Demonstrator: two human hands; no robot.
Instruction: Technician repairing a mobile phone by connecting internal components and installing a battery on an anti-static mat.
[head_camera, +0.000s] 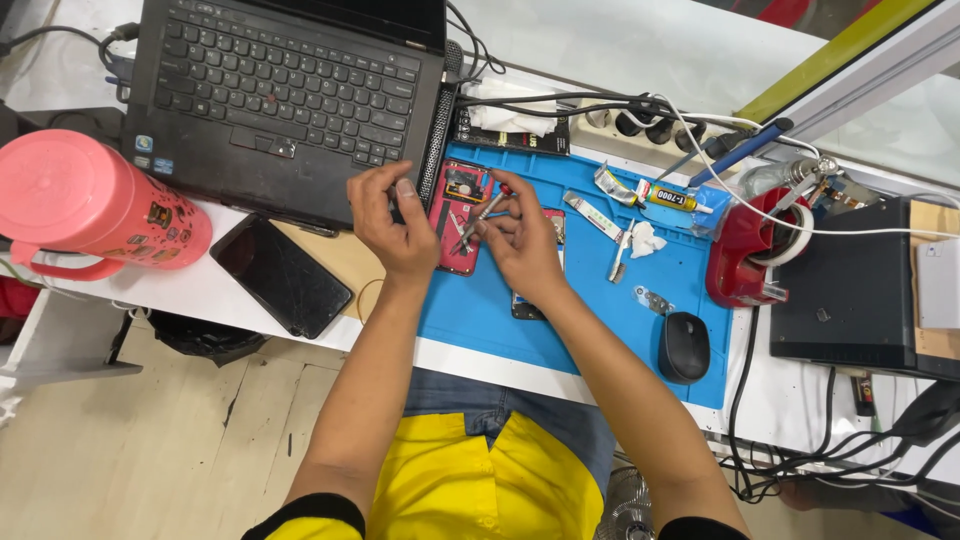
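1. The opened phone (458, 215) lies on the work mat (480, 310), between the left hand (392, 225) and right hand (520, 245).
2. The laptop (285, 100) sits behind and left of it.
3. Another phone (282, 275) lies left of the mat.
4. The mouse (685, 347) rests at the mat's right, apparently near its front edge.

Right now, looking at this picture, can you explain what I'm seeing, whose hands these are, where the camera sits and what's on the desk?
This is one view from a camera worn on a person's head, looking down at their own bare hands. The left hand steadies an opened red phone on a blue work mat. The right hand holds thin metal tweezers over it. Around them lie a black laptop, a dark phone, a pink jug, a black mouse, a glue tube and a red tape dispenser.
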